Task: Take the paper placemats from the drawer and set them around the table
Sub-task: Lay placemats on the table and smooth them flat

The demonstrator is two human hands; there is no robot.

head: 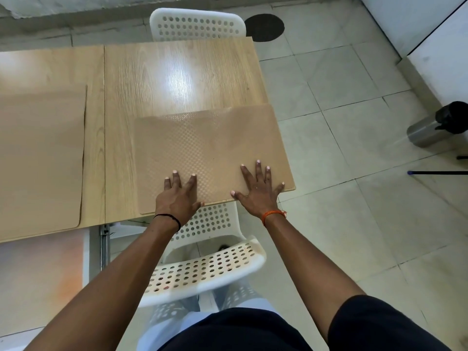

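Brown paper placemat (207, 150) lies flat at the near right corner of a pale wooden desk (177, 72), its right edge running slightly past the desk's side. A person leaning over from the near side presses both palms down on the mat's near edge. The left hand (178, 198) rests on the mat's near middle with its fingers (176, 179) straight and spread, grasping nothing; a thin black band circles that wrist. The right hand (258, 191) lies flat near the mat's near right corner, fingers likewise splayed and released, thumb pointing left along the edge; an orange thread is tied at that wrist.

A second placemat (41, 158) lies on the left part of the desk, well apart from the first and cut off by the left side of the view. A seam in the desk top runs between the two mats.

A white perforated chair (202, 269) stands tucked at the near side, under the person's arms, and another white chair (197, 25) stands at the far side. On the tiled floor (342, 148) to the right sits a steel bottle with a black lid (435, 125).
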